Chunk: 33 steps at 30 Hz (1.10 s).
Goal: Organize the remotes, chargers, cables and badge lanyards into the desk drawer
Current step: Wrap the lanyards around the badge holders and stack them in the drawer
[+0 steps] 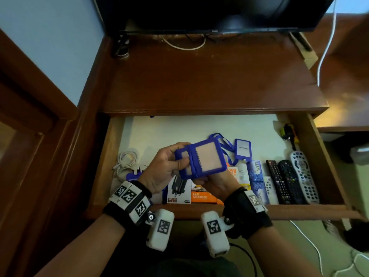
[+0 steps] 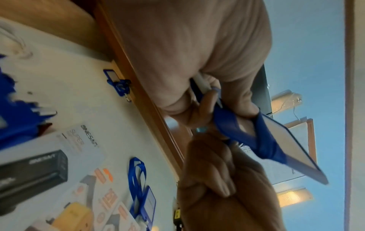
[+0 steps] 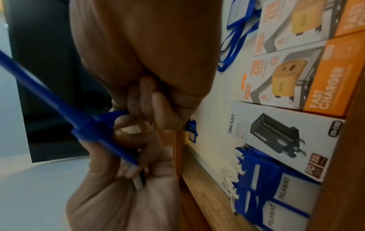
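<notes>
Above the open drawer [image 1: 103, 156] both hands hold a blue badge holder [image 1: 201, 159] with its blue lanyard strap wound around its middle. My left hand [image 1: 169, 162] grips its left edge; my right hand [image 1: 215, 183] holds it from below. The left wrist view shows the badge holder [image 2: 276, 140] edge-on, pinched between fingers of both hands. In the right wrist view the badge holder [image 3: 59, 106] is a thin blue edge held by curled fingers. Another badge with lanyard [image 1: 242, 148] lies in the drawer behind. Three remotes [image 1: 291, 180] lie at the drawer's right.
Charger boxes [image 1: 191, 191] line the drawer front, with small soap boxes [image 1: 255, 172] beside them. A white cable [image 1: 125, 162] is coiled at the drawer's left, next to more blue badges [image 3: 272, 187]. A monitor [image 1: 209, 13] stands on the desk top [image 1: 199, 80].
</notes>
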Tool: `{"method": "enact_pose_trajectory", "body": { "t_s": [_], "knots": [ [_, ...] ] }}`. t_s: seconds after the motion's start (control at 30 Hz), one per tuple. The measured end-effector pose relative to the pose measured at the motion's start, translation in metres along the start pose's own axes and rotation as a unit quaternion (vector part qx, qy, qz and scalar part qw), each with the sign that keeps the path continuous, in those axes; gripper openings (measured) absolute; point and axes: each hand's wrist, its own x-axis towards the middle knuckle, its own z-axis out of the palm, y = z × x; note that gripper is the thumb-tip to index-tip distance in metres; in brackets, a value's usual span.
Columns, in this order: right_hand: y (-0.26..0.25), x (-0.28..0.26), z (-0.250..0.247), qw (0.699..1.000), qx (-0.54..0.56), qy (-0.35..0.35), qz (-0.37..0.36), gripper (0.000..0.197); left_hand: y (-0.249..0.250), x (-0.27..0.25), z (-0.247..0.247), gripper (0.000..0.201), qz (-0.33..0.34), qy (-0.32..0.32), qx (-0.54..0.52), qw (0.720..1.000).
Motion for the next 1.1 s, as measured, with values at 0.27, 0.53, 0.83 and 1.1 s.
{"method": "enact_pose_trajectory", "body": {
  "t_s": [0.27,0.53,0.83,1.1],
  "knots": [
    [0.003,0.022,-0.022,0.998,0.02,-0.015,0.06,0.019,-0.002,0.02,0.004,0.023,0.014,0.094,0.041,0.995],
    [-0.001,0.065,-0.111,0.922,-0.187,0.314,0.127,0.014,0.019,0.017,-0.047,0.009,-0.057,0.255,0.303,0.916],
    [-0.011,0.106,-0.201,0.658,-0.564,0.461,0.191,0.06,0.025,-0.003,-0.1,0.016,-0.289,0.133,0.632,0.707],
    [0.009,0.104,-0.215,0.636,-0.58,0.445,0.247,0.071,0.01,0.015,-0.094,0.017,-0.355,0.088,0.76,0.538]
  ]
}}
